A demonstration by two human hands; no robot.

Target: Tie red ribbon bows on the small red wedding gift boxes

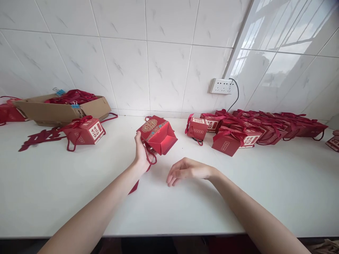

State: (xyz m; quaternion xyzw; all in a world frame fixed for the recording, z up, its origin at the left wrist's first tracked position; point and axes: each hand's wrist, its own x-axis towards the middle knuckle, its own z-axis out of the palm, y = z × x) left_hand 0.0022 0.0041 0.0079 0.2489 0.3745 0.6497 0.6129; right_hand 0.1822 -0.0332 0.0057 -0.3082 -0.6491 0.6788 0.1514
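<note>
My left hand (pixel 143 153) is wrapped round a red gift box (pixel 159 134) with a gold round emblem, held tilted above the white table. The box's end faces me with its flaps folded inward. A twisted red cord handle (pixel 151 159) hangs from it beside my palm, and a dark red ribbon end (pixel 134 187) shows below my wrist. To the right of the box, my right hand (pixel 185 171) hovers just over the tabletop, fingers loosely curled downward and slightly apart. Nothing shows in it.
On the left, a cardboard box (pixel 50 110) holds dark red ribbons (pixel 75 97); a finished-looking red box (pixel 84 132) stands before it beside loose ribbon (pixel 39 137). Many ribboned red boxes (pixel 227 143) crowd the right side. A power strip (pixel 221 86) is on the tiled wall.
</note>
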